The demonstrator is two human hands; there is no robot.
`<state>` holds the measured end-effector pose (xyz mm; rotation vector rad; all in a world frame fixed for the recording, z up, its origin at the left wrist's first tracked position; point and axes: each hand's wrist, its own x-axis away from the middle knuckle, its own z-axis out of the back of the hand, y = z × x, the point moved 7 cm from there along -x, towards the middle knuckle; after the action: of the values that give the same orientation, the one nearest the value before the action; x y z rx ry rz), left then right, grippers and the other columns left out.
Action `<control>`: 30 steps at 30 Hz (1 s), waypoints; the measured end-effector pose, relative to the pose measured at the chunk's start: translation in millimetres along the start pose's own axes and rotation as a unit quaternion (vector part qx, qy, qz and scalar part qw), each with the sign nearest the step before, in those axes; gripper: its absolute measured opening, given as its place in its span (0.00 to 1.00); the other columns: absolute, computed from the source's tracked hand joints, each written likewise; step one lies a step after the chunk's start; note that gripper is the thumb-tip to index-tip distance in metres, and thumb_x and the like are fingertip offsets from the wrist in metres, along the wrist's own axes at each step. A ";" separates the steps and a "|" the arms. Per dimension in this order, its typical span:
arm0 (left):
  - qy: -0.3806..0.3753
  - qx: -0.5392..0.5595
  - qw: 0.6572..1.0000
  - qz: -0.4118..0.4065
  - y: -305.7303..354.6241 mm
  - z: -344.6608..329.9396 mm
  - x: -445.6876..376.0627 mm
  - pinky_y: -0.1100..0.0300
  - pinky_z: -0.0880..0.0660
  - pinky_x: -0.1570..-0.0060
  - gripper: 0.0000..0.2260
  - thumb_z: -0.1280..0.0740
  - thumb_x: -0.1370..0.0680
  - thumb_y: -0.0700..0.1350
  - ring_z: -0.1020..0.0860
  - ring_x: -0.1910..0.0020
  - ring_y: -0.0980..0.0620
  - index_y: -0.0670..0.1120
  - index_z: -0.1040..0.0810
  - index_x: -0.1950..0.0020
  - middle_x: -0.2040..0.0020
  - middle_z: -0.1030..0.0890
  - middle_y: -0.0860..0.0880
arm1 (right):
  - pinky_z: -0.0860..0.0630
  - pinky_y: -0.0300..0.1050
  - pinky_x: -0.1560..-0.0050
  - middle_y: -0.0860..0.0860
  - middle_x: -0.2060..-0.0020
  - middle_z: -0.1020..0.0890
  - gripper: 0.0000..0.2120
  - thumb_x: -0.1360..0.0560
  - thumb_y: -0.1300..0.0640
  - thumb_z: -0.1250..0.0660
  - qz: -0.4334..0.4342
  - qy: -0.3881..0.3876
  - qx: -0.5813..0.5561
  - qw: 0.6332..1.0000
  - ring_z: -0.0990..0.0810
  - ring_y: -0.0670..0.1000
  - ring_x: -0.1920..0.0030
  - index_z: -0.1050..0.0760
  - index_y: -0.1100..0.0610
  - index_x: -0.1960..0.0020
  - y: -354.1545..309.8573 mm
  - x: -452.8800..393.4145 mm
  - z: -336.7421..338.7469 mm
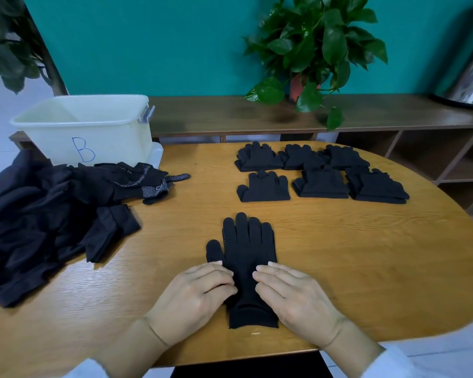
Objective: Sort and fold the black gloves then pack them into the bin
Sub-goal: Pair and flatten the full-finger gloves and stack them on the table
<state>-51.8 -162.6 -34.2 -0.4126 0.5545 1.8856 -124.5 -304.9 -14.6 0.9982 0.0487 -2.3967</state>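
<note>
At nine o'clock, unsorted pile [47, 214] remains; bin [88, 126] at ten o'clock holds nothing visible. At six, my left hand [194, 296] and right hand [295, 296] press flat-fingered on the glove pair [243, 257], unfolded. Six folded stacks [320, 173] wait at one o'clock, unpacked.

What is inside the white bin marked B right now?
The visible upper inside of the bin shows only bare pale walls, no gloves. Its floor is hidden by the near wall, so the bottom cannot be checked.

Teal wall [175, 45] behind a wooden shelf unit [366, 115] and potted plant [317, 42]
</note>
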 end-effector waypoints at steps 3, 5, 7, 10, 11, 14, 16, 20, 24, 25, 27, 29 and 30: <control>-0.008 0.014 0.999 -0.036 6.9 5.4 -12.6 0.62 0.30 0.33 0.11 0.38 0.20 0.43 0.22 0.45 0.57 0.48 0.15 0.49 0.50 0.17 0.53 | 0.24 0.45 0.37 0.50 0.51 0.16 0.12 0.22 0.64 0.39 -0.004 -0.063 -0.037 0.997 0.18 0.49 0.45 0.18 0.56 0.56 4.5 1.3 -12.0; -0.033 0.021 0.999 -0.031 4.5 2.6 -11.4 0.61 0.28 0.35 0.10 0.37 0.22 0.43 0.21 0.45 0.59 0.49 0.16 0.49 0.49 0.18 0.55 | 0.25 0.42 0.37 0.48 0.50 0.15 0.13 0.25 0.63 0.40 -0.014 -0.111 -0.051 0.992 0.18 0.47 0.45 0.17 0.54 0.55 5.4 -0.2 -14.2; -0.064 0.058 0.996 0.017 0.3 -1.3 -8.5 0.61 0.26 0.39 0.10 0.36 0.24 0.44 0.22 0.44 0.60 0.50 0.16 0.48 0.48 0.19 0.56 | 0.27 0.38 0.37 0.45 0.49 0.15 0.13 0.28 0.61 0.40 -0.044 -0.148 -0.077 0.985 0.18 0.45 0.45 0.17 0.51 0.54 6.5 -1.5 -13.4; -0.063 0.085 0.992 0.068 -3.5 0.3 -7.9 0.63 0.24 0.44 0.10 0.35 0.26 0.48 0.23 0.42 0.62 0.51 0.17 0.48 0.47 0.20 0.58 | 0.28 0.35 0.40 0.45 0.48 0.15 0.13 0.35 0.62 0.26 -0.111 -0.169 -0.109 0.973 0.18 0.43 0.45 0.17 0.50 0.53 8.6 0.0 -12.5; -0.065 0.085 0.991 0.075 -3.5 0.3 -7.3 0.64 0.24 0.44 0.10 0.35 0.26 0.49 0.23 0.42 0.63 0.51 0.17 0.48 0.46 0.20 0.58 | 0.26 0.35 0.41 0.46 0.48 0.15 0.16 0.38 0.63 0.22 -0.130 -0.173 -0.112 0.970 0.18 0.43 0.45 0.17 0.50 0.53 7.9 2.5 -14.8; -0.074 0.064 0.994 0.056 2.3 -0.2 -5.5 0.64 0.29 0.36 0.10 0.36 0.25 0.49 0.23 0.41 0.62 0.51 0.18 0.48 0.46 0.21 0.58 | 0.22 0.38 0.44 0.48 0.48 0.15 0.19 0.44 0.65 0.19 -0.152 -0.184 -0.101 0.966 0.17 0.45 0.45 0.17 0.52 0.55 1.2 7.2 -17.9; -0.082 0.026 0.996 0.022 9.5 0.7 -5.1 0.62 0.30 0.34 0.10 0.37 0.24 0.48 0.22 0.43 0.60 0.51 0.18 0.49 0.47 0.21 0.56 | 0.21 0.40 0.45 0.49 0.49 0.15 0.18 0.44 0.66 0.20 -0.141 -0.190 -0.087 0.968 0.17 0.46 0.45 0.17 0.53 0.57 -2.8 8.1 -17.7; -0.077 -0.016 0.996 -0.039 20.6 5.0 -5.7 0.64 0.35 0.31 0.10 0.38 0.23 0.45 0.22 0.46 0.57 0.48 0.16 0.51 0.50 0.18 0.54 | 0.21 0.42 0.44 0.49 0.48 0.15 0.16 0.41 0.68 0.23 -0.127 -0.170 -0.092 0.973 0.17 0.47 0.45 0.17 0.55 0.57 -2.5 11.1 -14.5; -0.096 -0.052 0.991 -0.072 23.9 0.5 -4.3 0.63 0.36 0.30 0.11 0.38 0.21 0.43 0.21 0.45 0.55 0.48 0.16 0.47 0.49 0.17 0.53 | 0.23 0.40 0.42 0.48 0.47 0.15 0.18 0.43 0.68 0.21 -0.138 -0.192 -0.101 0.966 0.18 0.45 0.43 0.17 0.54 0.55 -0.8 13.1 -16.1; -0.110 -0.056 0.990 -0.075 24.4 -0.3 -3.5 0.63 0.36 0.30 0.11 0.38 0.21 0.43 0.21 0.44 0.55 0.49 0.16 0.46 0.48 0.18 0.53 | 0.23 0.40 0.41 0.48 0.46 0.16 0.19 0.42 0.68 0.21 -0.140 -0.192 -0.106 0.965 0.19 0.45 0.43 0.17 0.54 0.54 0.3 13.6 -15.7; -0.127 -0.046 0.988 -0.069 23.6 1.6 -1.7 0.65 0.38 0.29 0.13 0.38 0.22 0.42 0.22 0.42 0.55 0.49 0.16 0.43 0.46 0.18 0.53 | 0.23 0.41 0.41 0.48 0.45 0.16 0.19 0.38 0.70 0.24 -0.153 -0.180 -0.123 0.964 0.19 0.45 0.42 0.17 0.54 0.51 6.0 15.5 -11.4; -0.107 0.002 0.994 -0.020 15.3 8.9 -6.9 0.67 0.40 0.28 0.16 0.39 0.23 0.40 0.23 0.40 0.57 0.48 0.17 0.41 0.43 0.18 0.53 | 0.23 0.43 0.41 0.49 0.44 0.16 0.18 0.34 0.69 0.31 -0.181 -0.151 -0.132 0.963 0.20 0.46 0.41 0.17 0.55 0.47 17.3 13.4 -4.8; -0.085 0.026 0.996 0.022 6.7 11.6 -13.2 0.68 0.41 0.28 0.16 0.38 0.24 0.37 0.24 0.38 0.57 0.47 0.18 0.39 0.41 0.18 0.51 | 0.24 0.44 0.39 0.49 0.43 0.17 0.19 0.33 0.68 0.34 -0.199 -0.142 -0.128 0.961 0.20 0.46 0.40 0.17 0.56 0.45 24.7 9.1 -4.1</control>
<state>-53.6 -168.4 -16.3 -0.2044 0.5006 1.9230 -114.9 -329.3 -19.5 0.5564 0.4830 -2.7807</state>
